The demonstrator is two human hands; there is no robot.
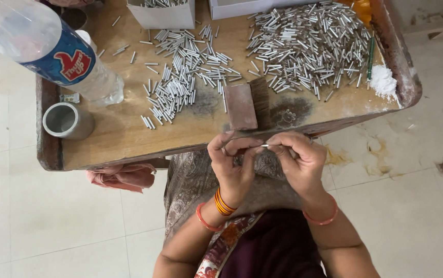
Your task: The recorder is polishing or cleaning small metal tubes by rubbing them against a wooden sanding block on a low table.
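My left hand and my right hand meet just below the near edge of the wooden tray table. Between their fingertips they pinch one thin silver metal tube, held level. Orange and red bangles sit on my wrists. A reddish wooden block lies on the table just above my hands. Two heaps of short silver tubes spread across the table: a smaller heap in the middle and a larger heap at the right.
A clear plastic bottle with a blue label stands at the left, a grey metal cup beside it. White cardboard boxes line the far edge. White powder lies at the right rim. A pink cloth hangs below the table.
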